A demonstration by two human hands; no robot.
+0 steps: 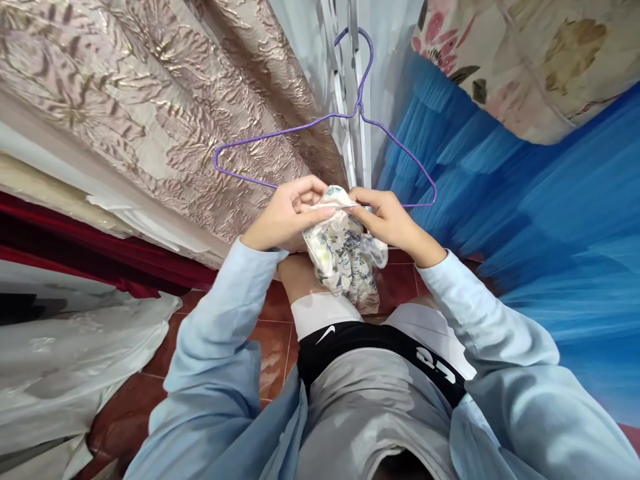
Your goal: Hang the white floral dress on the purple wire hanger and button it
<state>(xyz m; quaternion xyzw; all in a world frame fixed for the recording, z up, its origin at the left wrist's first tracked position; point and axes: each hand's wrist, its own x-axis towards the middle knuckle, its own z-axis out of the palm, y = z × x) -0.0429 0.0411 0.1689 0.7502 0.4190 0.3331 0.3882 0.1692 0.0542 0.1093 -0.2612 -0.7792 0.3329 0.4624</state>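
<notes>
A purple hanger (280, 133) hangs by its hook in front of me. A bunched white cloth (340, 253) with a blue and yellow-green print hangs down at the middle of its lower bar, which my hands and the cloth partly hide. My left hand (293, 210) pinches the top edge of the cloth between thumb and fingers. From the other side, my right hand (385, 213) pinches the same edge, its thumb close to my left thumb. Whether the cloth is looped around the bar or in front of it, I cannot tell.
Pink brocade fabric (165, 120) hangs at the left. Blue tulle (565, 220) and a floral fabric (530, 60) hang at the right. White metal poles (365, 143) stand behind the hanger. White sheer fabric (75, 353) lies over the red tiled floor (273, 340) at the lower left.
</notes>
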